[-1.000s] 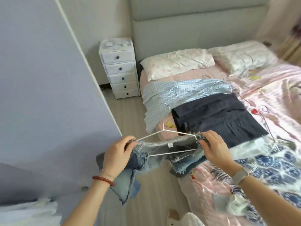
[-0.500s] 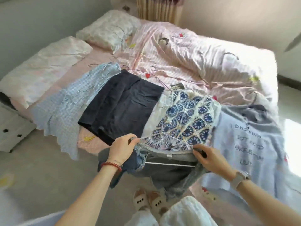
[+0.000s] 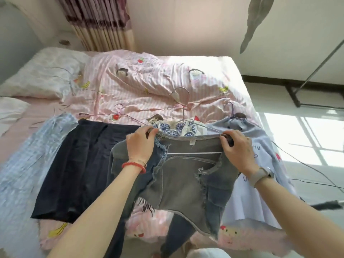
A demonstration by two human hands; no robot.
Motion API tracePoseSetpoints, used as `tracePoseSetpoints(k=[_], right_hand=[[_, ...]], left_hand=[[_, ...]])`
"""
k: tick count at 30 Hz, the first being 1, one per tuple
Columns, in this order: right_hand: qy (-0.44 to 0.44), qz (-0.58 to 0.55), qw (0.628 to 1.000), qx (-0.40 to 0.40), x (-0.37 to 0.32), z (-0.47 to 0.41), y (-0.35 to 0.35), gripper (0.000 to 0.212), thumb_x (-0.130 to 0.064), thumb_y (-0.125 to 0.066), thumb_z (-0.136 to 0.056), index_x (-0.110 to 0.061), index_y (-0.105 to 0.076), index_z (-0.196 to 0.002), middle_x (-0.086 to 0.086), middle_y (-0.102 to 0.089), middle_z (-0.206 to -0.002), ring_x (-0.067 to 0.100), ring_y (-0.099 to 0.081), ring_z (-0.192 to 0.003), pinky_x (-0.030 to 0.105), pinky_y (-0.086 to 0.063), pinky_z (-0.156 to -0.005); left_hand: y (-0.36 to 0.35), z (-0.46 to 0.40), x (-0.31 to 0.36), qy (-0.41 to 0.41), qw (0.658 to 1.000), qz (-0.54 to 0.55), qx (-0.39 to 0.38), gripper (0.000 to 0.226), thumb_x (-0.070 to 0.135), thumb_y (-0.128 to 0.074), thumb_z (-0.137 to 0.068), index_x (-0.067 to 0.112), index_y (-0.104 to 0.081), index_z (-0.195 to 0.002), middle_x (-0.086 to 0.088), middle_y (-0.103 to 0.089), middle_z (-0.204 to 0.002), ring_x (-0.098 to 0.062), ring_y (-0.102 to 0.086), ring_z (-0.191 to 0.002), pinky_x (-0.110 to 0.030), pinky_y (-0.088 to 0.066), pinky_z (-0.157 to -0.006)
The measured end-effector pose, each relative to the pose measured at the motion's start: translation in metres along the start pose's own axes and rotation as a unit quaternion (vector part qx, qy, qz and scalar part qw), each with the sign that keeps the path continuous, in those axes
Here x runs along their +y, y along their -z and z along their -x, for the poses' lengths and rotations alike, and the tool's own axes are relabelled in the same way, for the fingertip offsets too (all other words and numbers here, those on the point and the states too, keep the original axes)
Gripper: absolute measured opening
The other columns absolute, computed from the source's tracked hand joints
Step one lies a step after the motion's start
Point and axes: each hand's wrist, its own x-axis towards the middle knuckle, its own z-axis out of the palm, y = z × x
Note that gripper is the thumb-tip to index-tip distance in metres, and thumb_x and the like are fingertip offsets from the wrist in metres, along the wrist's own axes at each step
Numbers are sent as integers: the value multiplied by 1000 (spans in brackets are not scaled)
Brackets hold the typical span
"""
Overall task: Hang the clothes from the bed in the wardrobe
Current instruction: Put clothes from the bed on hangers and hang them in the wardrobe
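A pair of frayed grey-blue jeans (image 3: 182,181) lies spread on the near edge of the bed (image 3: 149,86), over a wire hanger (image 3: 195,152) whose hook rises behind the waistband. My left hand (image 3: 140,146) grips the waistband's left end. My right hand (image 3: 237,148) grips its right end. Under the jeans shows a blue-and-white patterned garment (image 3: 178,127). To the left lie a dark navy garment (image 3: 80,164) and a light blue checked shirt (image 3: 24,161). A pale lilac printed top (image 3: 260,183) on a hanger lies at the right.
Pink striped bedding and two pillows (image 3: 42,75) cover the far side of the bed. A curtain (image 3: 100,21) hangs in the back corner. A dark metal stand (image 3: 297,90) and thin cables stand on the bright floor to the right.
The view swung right from the wardrobe door and drawers to the bed. Both hands brought the jeans on the hanger from beside the bed down onto it, over the patterned garment.
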Motion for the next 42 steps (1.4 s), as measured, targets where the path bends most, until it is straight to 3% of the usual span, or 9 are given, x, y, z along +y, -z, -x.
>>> tracePoseSetpoints(k=[5, 11, 15, 18, 22, 25, 32, 37, 42], right_hand=[[-13, 6, 1000, 24, 6, -90, -39, 18, -19, -55, -88, -9, -62, -101, 11, -63, -101, 31, -54, -99, 42, -29, -88], [-24, 37, 997, -68, 46, -174, -151, 25, -24, -48, -92, -9, -58, -109, 15, -58, -107, 33, -49, -104, 44, -29, -91], [-53, 42, 989, -133, 83, -190, -237, 26, -23, -46, -93, -8, -55, -112, 16, -55, -112, 34, -47, -109, 44, -26, -95], [-54, 31, 978, -197, 106, -188, -281, 38, -18, -49, -90, -4, -49, -126, 21, -50, -123, 35, -42, -118, 47, -26, -103], [-14, 88, 954, -286, 121, -151, -314, 54, -25, -43, -92, -9, -29, -141, 13, -23, -150, 29, -18, -139, 53, -8, -112], [20, 147, 916, -373, 122, -123, -327, 58, -37, -33, -94, -18, -14, -146, 9, -9, -155, 26, 1, -143, 52, 0, -114], [-4, 126, 915, -383, 82, -121, -319, 56, -35, -32, -94, -18, -17, -145, 11, -8, -155, 28, 1, -142, 56, 0, -111], [54, 67, 920, -381, 12, -92, -287, 52, -29, -38, -93, -16, -26, -142, 6, -20, -152, 24, -11, -141, 52, -7, -113], [151, 24, 897, -414, -79, -18, -240, 48, -27, -36, -94, -16, -30, -141, 3, -29, -149, 20, -19, -139, 47, -14, -112]], left_hand=[[-23, -82, 9, 14, 997, -59, 56, 26, 34, -52, -92, 16, -68, -102, -6, -69, -95, -28, -57, -94, -36, -24, -94], [-97, -172, -38, 96, 984, -147, 23, 25, 32, -47, -94, 17, -65, -103, -8, -65, -105, -28, -51, -106, -40, -27, -97], [-162, -191, -98, 145, 972, -160, -91, 35, 27, -42, -95, 14, -49, -128, -12, -51, -132, -30, -41, -123, -43, -28, -105], [-197, -165, -142, 213, 932, -189, -225, 57, 37, -37, -96, 22, -14, -146, -4, -10, -155, -27, -5, -142, -51, -7, -114], [-219, -110, -177, 226, 867, -295, -331, 68, 50, -33, -94, 29, 5, -146, 0, 11, -156, -26, 13, -142, -57, 5, -111], [-225, -96, -187, 202, 851, -317, -366, 71, 51, -33, -93, 29, 9, -146, -1, 14, -155, -26, 16, -141, -56, 6, -111], [-203, -103, -167, 202, 896, -261, -296, 56, 34, -36, -95, 24, -15, -146, -2, -8, -156, -22, -2, -143, -47, -4, -114], [-145, -60, -145, 192, 923, -257, -211, 52, 28, -37, -95, 24, -22, -144, -1, -16, -154, -17, -9, -142, -44, -5, -114], [-54, 45, -133, 264, 926, -247, -110, 50, 28, -40, -94, 24, -27, -142, 1, -25, -151, -16, -18, -139, -43, -12, -113]])
